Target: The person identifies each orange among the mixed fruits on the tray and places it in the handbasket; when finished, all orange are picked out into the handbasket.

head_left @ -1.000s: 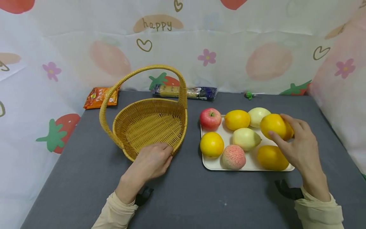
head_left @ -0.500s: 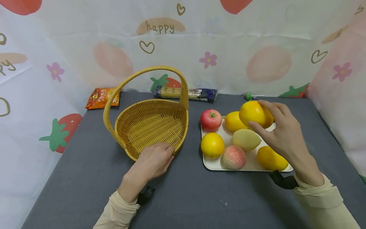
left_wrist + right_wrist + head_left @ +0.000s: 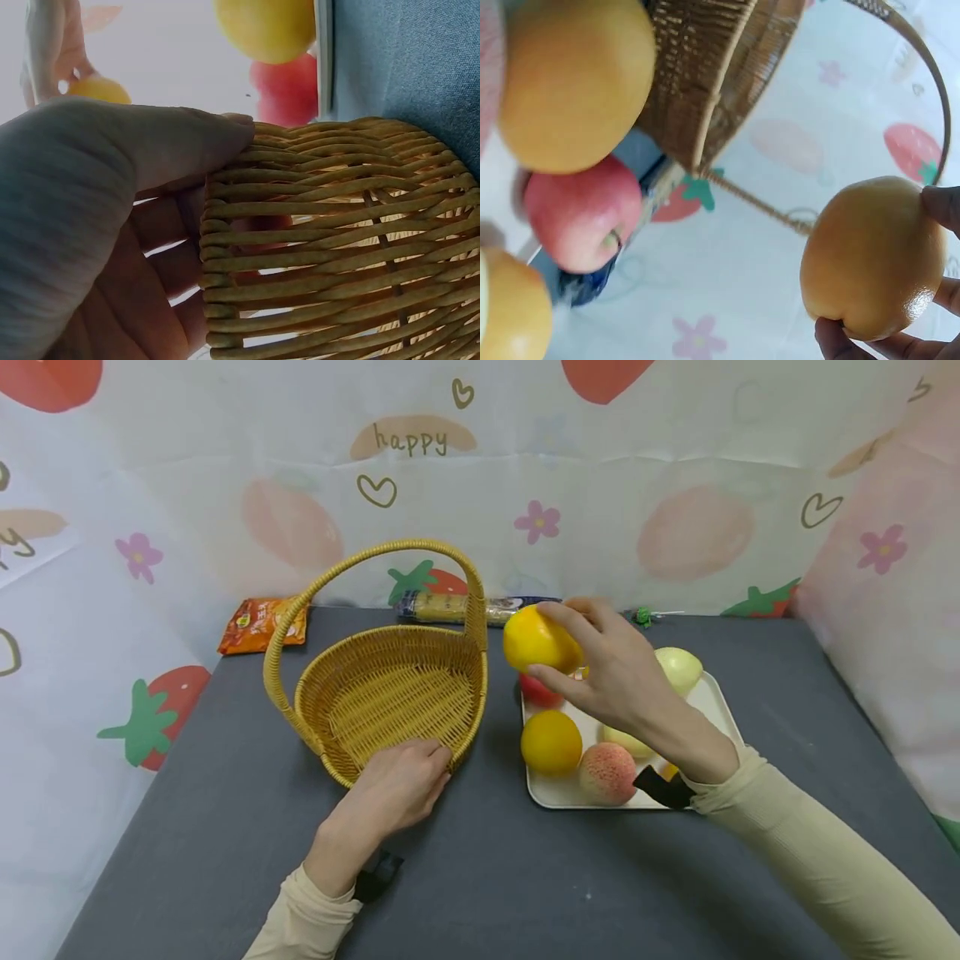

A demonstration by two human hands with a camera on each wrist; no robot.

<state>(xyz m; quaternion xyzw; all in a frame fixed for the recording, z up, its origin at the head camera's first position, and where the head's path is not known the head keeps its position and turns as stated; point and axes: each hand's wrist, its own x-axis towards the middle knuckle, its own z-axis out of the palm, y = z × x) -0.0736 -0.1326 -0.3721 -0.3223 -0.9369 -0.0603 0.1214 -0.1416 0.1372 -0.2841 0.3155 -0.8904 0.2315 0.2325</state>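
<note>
Head view: left grip [image 3: 401, 781] clamps basket [image 3: 360, 653]; right grip [image 3: 618, 668] clasps yellow fruit [image 3: 536, 639]; tray [image 3: 551, 793] holds peach [image 3: 607, 774] and orange [image 3: 551, 743].

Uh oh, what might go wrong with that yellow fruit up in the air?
The yellow fruit held up by the right hand might slip and hit the apple. Moved toward the basket, it could bump the tall handle. If the left hand let go, that bump might shift the basket.

We take this for a screened-off booth, in what room we cannot tell. Pale sheeting [image 3: 592, 485] printed with strawberries [image 3: 180, 697], flowers [image 3: 536, 522] and "happy" [image 3: 411, 441] closes in the dark grey table [image 3: 510, 893] on three sides.
</note>
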